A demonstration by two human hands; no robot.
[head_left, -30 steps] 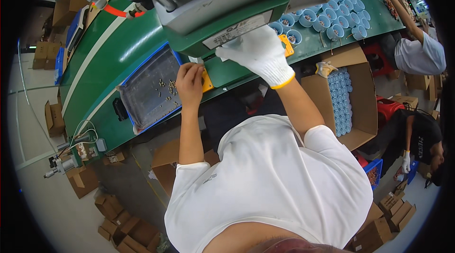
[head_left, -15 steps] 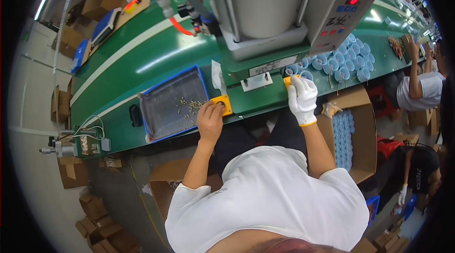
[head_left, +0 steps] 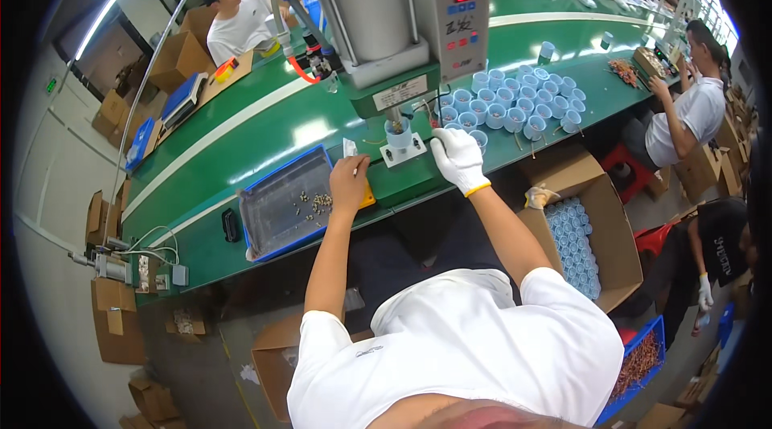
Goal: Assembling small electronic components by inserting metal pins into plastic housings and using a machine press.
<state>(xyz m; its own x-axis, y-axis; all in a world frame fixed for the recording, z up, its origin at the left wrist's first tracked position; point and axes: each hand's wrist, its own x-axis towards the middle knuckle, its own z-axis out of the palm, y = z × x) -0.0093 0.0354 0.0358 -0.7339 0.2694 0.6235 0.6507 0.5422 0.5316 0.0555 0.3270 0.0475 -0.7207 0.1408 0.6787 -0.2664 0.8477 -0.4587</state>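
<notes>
My bare left hand (head_left: 349, 182) is at the right end of a blue-rimmed tray (head_left: 250, 229), beside a white strip (head_left: 349, 147). Its fingers are drawn together near the strip, and what they hold is too small to make out. Partly behind that hand shows a yellow button block (head_left: 369, 194). My right hand (head_left: 458, 159), in a white glove, is at the near left edge of a group of light-blue cups (head_left: 496, 116); its fingertips are hidden. Between my hands a cup (head_left: 397, 136) stands on a white metal plate (head_left: 404, 152), under a press (head_left: 386, 67).
Small metallic pieces (head_left: 321, 202) lie in the tray. The press's control box (head_left: 447, 15) rises ahead. An open carton (head_left: 619, 264) of stacked cups is at my right, above a blue crate (head_left: 661, 348). Co-workers sit across the bench and to the right.
My left hand has left the yellow block's button. My right hand has come off the other yellow block. A cup under the press is now visible, and the view has shifted.
</notes>
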